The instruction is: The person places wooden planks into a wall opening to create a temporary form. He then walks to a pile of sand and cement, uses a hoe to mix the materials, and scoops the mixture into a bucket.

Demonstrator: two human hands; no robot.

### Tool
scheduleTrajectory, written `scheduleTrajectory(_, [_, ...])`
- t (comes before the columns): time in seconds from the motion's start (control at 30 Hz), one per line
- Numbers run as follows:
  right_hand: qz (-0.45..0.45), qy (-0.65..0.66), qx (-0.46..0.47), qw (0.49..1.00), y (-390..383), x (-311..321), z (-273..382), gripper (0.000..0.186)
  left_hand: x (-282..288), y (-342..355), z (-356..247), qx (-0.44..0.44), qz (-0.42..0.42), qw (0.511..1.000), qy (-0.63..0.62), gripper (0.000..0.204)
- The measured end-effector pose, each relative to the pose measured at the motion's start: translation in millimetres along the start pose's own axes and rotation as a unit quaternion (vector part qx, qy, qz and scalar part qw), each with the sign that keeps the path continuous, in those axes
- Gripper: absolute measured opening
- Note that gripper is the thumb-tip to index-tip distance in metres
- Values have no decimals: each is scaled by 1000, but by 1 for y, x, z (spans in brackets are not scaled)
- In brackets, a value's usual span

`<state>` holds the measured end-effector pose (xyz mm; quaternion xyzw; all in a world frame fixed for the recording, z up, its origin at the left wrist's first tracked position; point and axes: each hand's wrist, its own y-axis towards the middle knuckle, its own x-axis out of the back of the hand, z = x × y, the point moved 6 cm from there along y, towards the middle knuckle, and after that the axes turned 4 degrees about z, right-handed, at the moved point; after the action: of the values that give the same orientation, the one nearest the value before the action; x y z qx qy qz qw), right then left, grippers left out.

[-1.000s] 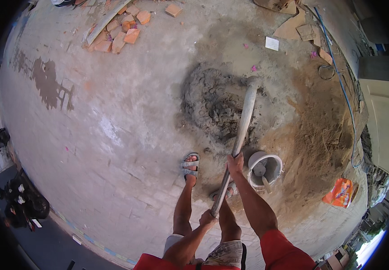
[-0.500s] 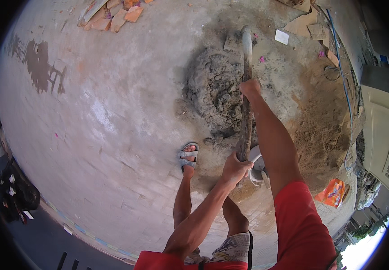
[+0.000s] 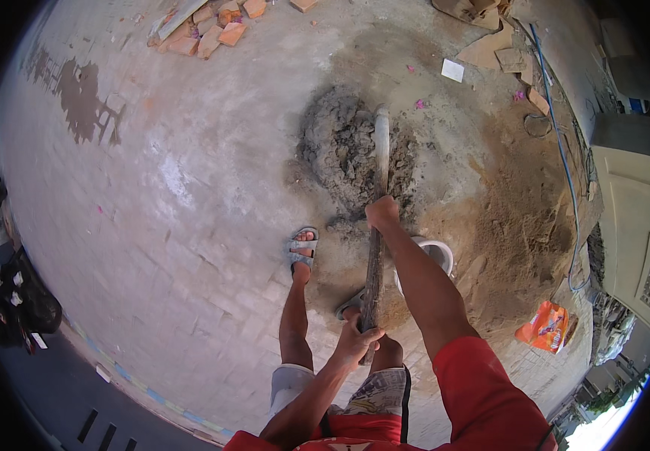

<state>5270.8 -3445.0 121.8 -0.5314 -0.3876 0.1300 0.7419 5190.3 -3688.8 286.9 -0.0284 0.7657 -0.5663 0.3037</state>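
Both my hands are wrapped round the long wooden handle of a hoe [image 3: 377,263]. Close to my body, my left hand [image 3: 357,342] grips the handle near its butt end. Farther up, my right hand [image 3: 383,213] is closed on the middle of it. The hoe's far end reaches into a heap of wet grey mortar [image 3: 332,139], and its blade cannot be made out there. A white bucket [image 3: 445,255] stands beside my right forearm, which hides part of it.
Brown sand [image 3: 524,218] spreads to the right, with a blue hose [image 3: 563,161] beyond it. An orange bag [image 3: 543,327] lies nearer. Broken tiles [image 3: 208,34] are piled at the far left, and cardboard pieces [image 3: 486,49] lie at the far right. My sandalled foot [image 3: 302,248] is near the mortar.
Both hands have drawn the hoe toward my body and slightly left. Its far end has come from beyond the mortar heap, where the blade showed, back into the heap.
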Motion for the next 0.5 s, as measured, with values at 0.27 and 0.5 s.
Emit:
scheduleTrajectory(0.27, [-69, 121, 22, 990, -38, -86, -150, 33, 75, -14, 161, 21, -110, 932, 346, 43])
scheduleTrajectory(0.5, [-127, 124, -7, 984, -96, -145, -158, 36, 190, 20, 271, 234, -102, 820, 512, 46])
